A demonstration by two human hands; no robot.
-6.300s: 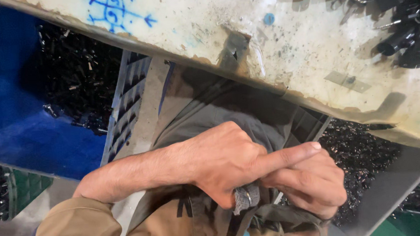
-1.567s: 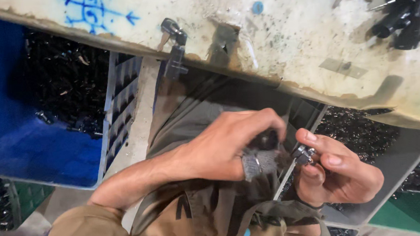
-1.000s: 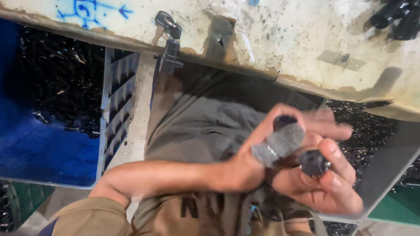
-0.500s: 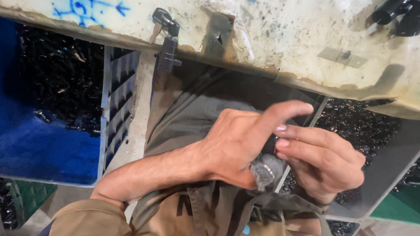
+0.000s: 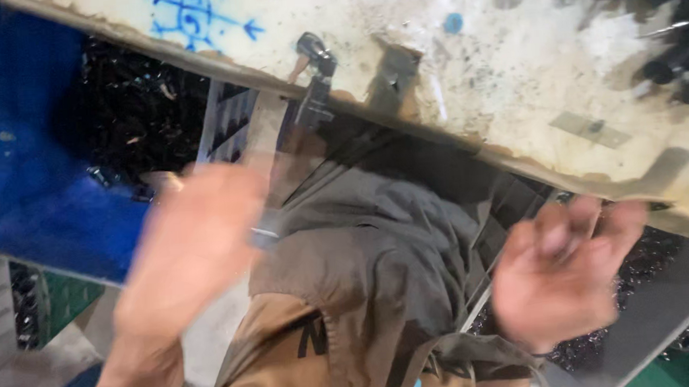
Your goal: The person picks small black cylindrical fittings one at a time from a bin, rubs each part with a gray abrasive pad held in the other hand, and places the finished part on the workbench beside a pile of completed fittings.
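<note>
Both hands are motion-blurred and held apart over my lap. My left hand (image 5: 193,254) is at the left, fingers stretched out toward the blue bin (image 5: 15,158) full of small dark metal parts (image 5: 128,111); I see nothing in it. My right hand (image 5: 561,276) is at the right, palm showing and fingers spread upward, just under the edge of the dirty white worktable (image 5: 512,72). The grey metal piece from earlier is not visible in either hand.
A dark clip-like part (image 5: 316,56) sits at the table's edge, with more dark parts (image 5: 682,45) piled at its far right. A grey bin (image 5: 668,277) with dark parts lies below my right hand. A slatted crate wall (image 5: 225,133) stands beside the blue bin.
Half a second ago both hands were pressed together on a small grey metal piece. They have now swung apart, left hand toward the blue bin and right hand to the right.
</note>
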